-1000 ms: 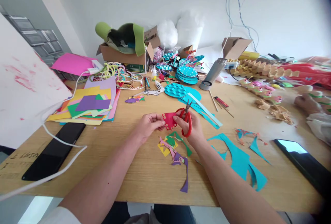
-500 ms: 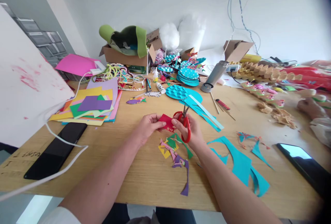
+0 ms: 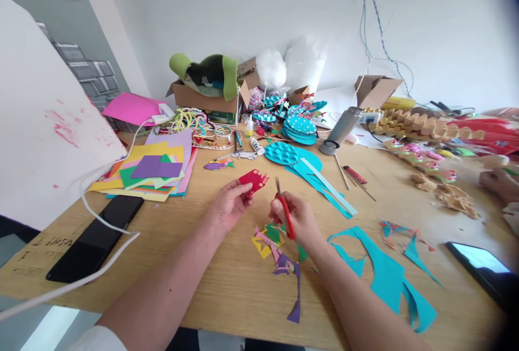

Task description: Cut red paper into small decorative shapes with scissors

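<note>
Pinched in my left hand (image 3: 232, 203) is a small piece of red paper (image 3: 254, 179) with a jagged, notched right edge and small holes. My right hand (image 3: 298, 214) is closed round red-handled scissors (image 3: 287, 214), their blades pointing up and away from me. Scissors and red paper are apart, with a short gap between them. Under my hands lie paper scraps: a yellow piece with a star-shaped cutout (image 3: 261, 245), green bits, a pink strip and a purple strip (image 3: 297, 291). A paper fish (image 3: 219, 165) lies on the table beyond my left hand.
Coloured paper sheets (image 3: 150, 172) are stacked at left, near a black phone (image 3: 97, 240) crossed by a white cable. Turquoise scraps (image 3: 383, 270) and another phone (image 3: 480, 267) lie at right. A grey flask (image 3: 340, 132) leans at the back. Another person's hand (image 3: 498, 183) rests at far right.
The scissors have moved away from the red paper, toward me. My left hand has raised and turned the paper, so its notched edge now shows. The view has shifted slightly.
</note>
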Motion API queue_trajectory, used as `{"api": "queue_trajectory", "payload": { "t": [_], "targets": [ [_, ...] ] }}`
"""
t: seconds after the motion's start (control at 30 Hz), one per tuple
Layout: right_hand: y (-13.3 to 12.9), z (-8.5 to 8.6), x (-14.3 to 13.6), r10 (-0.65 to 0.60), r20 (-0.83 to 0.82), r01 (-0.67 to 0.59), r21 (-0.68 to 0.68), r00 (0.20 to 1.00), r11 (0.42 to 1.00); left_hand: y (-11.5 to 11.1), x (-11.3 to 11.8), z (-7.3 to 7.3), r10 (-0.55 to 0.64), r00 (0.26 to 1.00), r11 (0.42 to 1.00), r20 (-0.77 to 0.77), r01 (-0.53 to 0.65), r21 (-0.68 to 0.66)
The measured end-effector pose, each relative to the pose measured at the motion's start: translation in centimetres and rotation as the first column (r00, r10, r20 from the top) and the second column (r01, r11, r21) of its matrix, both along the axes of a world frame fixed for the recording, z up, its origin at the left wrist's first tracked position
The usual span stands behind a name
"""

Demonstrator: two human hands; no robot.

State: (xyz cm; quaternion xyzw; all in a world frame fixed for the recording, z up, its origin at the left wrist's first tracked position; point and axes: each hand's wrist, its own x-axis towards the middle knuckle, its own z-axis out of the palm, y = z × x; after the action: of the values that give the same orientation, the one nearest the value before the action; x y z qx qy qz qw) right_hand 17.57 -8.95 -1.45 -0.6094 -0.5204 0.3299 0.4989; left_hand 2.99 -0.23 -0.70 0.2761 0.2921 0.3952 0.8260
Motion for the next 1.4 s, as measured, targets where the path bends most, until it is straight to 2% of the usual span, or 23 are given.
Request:
{"api": "queue_trajectory", "payload": {
  "t": [0.13,0.23,0.37,0.6,0.8,0.9,1.2,1.4],
  "targets": [
    [-0.1,-0.64,-0.37,0.055,0.202,-0.046,-0.05,0.978,0.998,-0.16,0.0,0.16,0.014,0.998,0.998,0.055,-0.01,-0.067],
    [-0.12,-0.73,-0.42,0.098,0.249,-0.077,-0.092,0.964,0.993,-0.3,0.02,0.29,0.009,0.997,0.998,0.083,-0.004,-0.058],
    [-0.12,-0.64,-0.38,0.116,0.228,-0.091,-0.118,0.967,0.989,-0.5,0.08,0.35,-0.026,0.996,0.999,0.084,0.029,-0.03],
    [0.02,-0.47,-0.42,0.053,0.124,-0.04,-0.101,0.991,0.994,-0.77,0.15,0.02,-0.054,0.998,0.998,0.027,0.053,0.016],
    [0.06,-0.53,-0.34,0.078,0.124,-0.064,-0.114,0.989,0.991,-0.35,0.11,-0.03,0.047,0.997,0.999,0.058,-0.045,-0.02],
    [0.0,-0.63,-0.37,0.118,0.159,-0.1,-0.118,0.98,0.988,-0.3,0.09,0.04,0.06,0.996,0.998,0.059,-0.059,-0.029],
    [0.23,-0.93,-0.15,0.094,0.164,-0.071,-0.142,0.982,0.987,-0.67,0.26,-0.13,-0.042,0.999,0.999,0.012,0.042,0.019],
    [0.24,-0.59,-0.15,0.12,0.139,-0.095,-0.173,0.983,0.98,-0.61,0.27,-0.28,-0.061,0.993,0.992,-0.098,0.071,0.1]
  ]
}}
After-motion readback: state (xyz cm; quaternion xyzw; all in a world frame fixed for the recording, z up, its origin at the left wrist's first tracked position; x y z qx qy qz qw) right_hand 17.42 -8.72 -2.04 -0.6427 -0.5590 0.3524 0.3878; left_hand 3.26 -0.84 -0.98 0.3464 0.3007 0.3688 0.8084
